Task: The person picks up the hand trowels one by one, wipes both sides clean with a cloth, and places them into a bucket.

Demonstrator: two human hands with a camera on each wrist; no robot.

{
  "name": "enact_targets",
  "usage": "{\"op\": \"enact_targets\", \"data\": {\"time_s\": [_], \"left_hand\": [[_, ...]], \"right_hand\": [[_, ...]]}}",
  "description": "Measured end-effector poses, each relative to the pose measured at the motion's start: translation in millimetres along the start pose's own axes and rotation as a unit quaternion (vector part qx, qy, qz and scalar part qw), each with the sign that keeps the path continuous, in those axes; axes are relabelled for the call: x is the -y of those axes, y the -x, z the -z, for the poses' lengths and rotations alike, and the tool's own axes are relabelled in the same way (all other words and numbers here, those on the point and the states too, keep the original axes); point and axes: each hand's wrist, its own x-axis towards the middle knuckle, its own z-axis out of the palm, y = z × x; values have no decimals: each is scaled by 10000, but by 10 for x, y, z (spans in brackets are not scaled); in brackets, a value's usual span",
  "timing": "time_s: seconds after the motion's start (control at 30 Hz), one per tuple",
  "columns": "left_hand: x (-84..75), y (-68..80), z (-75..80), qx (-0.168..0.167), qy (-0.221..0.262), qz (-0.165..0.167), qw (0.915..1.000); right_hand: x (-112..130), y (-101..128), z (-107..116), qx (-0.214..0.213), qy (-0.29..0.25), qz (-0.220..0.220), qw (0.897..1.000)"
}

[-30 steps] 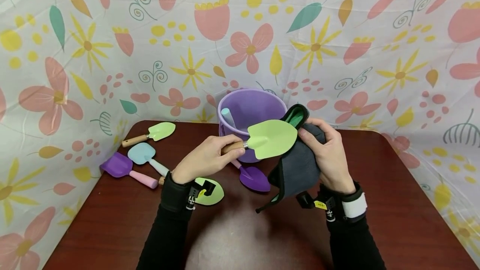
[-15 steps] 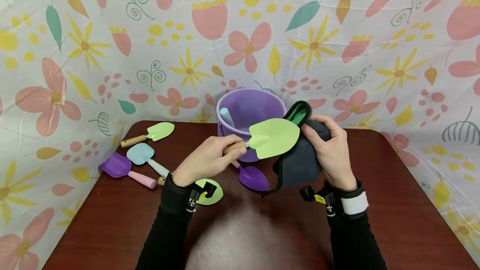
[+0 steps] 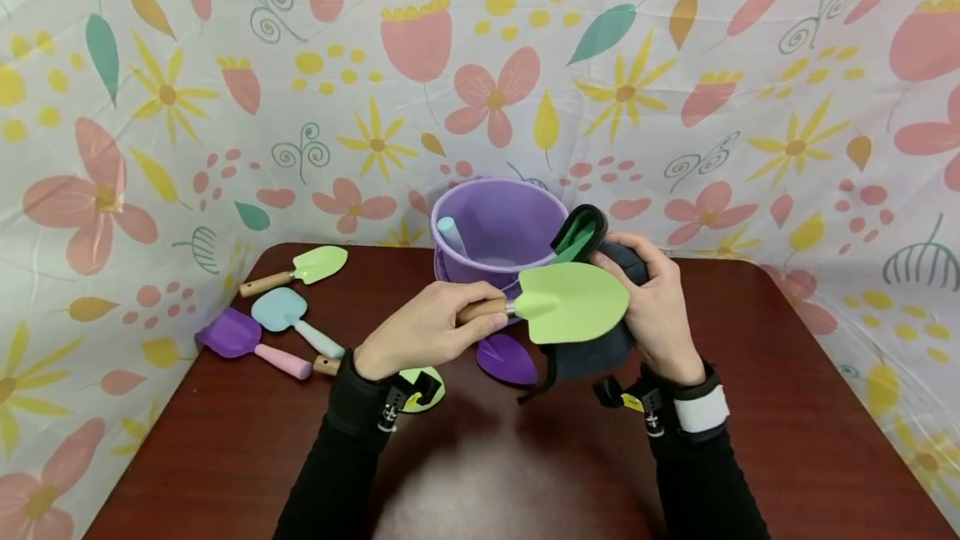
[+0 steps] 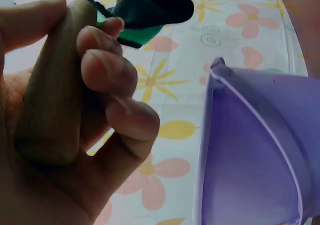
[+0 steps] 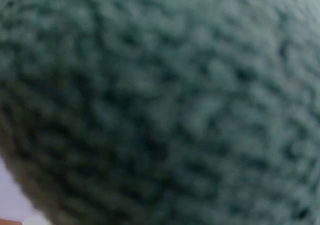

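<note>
My left hand (image 3: 431, 323) grips the wooden handle of a light green garden trowel (image 3: 573, 302), held up in front of the bucket. In the left wrist view, fingers and thumb wrap the wooden handle (image 4: 52, 85). My right hand (image 3: 660, 298) holds a dark grey fabric piece (image 3: 592, 359) with black edging and a green lining, which shows in an open fold at its top. The trowel's blade overlaps this fabric in the head view, hiding its middle. Blurred dark fabric (image 5: 160, 105) fills most of the right wrist view.
A purple bucket (image 3: 498, 219) with a pale blue handle inside stands behind the hands. A purple trowel (image 3: 506, 359) lies before it. Leftward lie a green trowel (image 3: 320, 263), a light blue one (image 3: 280, 309), a purple scoop (image 3: 230, 334) and another green trowel (image 3: 423, 390), partly hidden.
The held trowel has moved right and slightly down, covering more of the fabric. The fabric has shifted a little left in the last half second, its lining showing more.
</note>
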Motion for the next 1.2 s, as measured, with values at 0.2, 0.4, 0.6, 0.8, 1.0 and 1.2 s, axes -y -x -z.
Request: {"op": "enact_targets", "data": {"time_s": [0.2,0.4,0.6,0.8,1.0,1.2], "left_hand": [[-13,-18,-39,207,107,-24,9997],[-9,-36,-37,239,88,-9,9997],[-1,-37,-35,248,113,72,9996],[-15,-26,-32,167,107,134,9997],[-9,-26,-25,212,116,203,9995],[-1,-16,-13,243,115,233,9994]], "right_hand": [[30,24,-105,503,110,-90,9986],[63,41,-184,1015,-409,-77,9940],[81,63,-196,1261,-1089,-237,9857],[56,68,-175,1436,-1328,-422,9798],[44,66,-158,1589,-1315,-537,9770],[57,64,-156,1646,-1416,-530,9747]]}}
